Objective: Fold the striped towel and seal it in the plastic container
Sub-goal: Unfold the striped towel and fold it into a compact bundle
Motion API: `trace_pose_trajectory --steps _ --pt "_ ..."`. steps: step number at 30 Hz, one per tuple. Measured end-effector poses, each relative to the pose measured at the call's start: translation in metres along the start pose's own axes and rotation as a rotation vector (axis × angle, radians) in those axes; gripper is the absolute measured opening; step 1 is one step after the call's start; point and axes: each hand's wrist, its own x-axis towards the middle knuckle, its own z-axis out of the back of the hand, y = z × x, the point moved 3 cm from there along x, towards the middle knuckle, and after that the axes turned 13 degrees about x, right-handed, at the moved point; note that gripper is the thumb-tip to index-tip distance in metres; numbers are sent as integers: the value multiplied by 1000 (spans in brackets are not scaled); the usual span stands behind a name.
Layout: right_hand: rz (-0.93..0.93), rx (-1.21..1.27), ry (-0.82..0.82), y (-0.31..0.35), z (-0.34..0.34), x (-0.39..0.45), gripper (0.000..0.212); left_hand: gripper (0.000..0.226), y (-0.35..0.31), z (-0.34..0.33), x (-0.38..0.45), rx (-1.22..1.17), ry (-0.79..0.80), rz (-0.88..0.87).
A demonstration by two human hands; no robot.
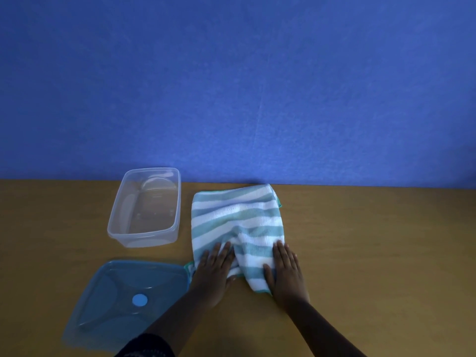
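Folding was the step in hand: the striped towel (pixel 237 228) lay on the table (pixel 360 240), right of the empty plastic container (pixel 144 233), its near edge bunched. Left hand (pixel 215 266) and right hand (pixel 284 269) pressed flat on that edge, fingers extended, grasping nothing. Next, I judged, another fold was needed to fit the container. The blue lid (pixel 123 302) waited near left.

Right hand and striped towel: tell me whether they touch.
Touching. The head view shows the right hand lying flat, fingers spread, on the near edge of the striped towel.
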Motion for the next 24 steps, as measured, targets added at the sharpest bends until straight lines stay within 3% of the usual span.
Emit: trace_pose_trajectory --steps 7,11,14,20,24 --pt "7 -11 -18 3 1 0 83 88 -4 6 -3 -16 -27 2" --pt "-56 -14 30 4 3 -1 64 95 -3 11 -8 -20 -24 20" --pt "5 -4 -11 0 5 1 60 97 5 22 -13 37 -77 79" --pt "-96 -17 73 1 16 2 74 67 46 61 -24 -93 -277 352" --pt "-191 6 84 17 25 10 60 41 60 75 -27 -409 -317 499"
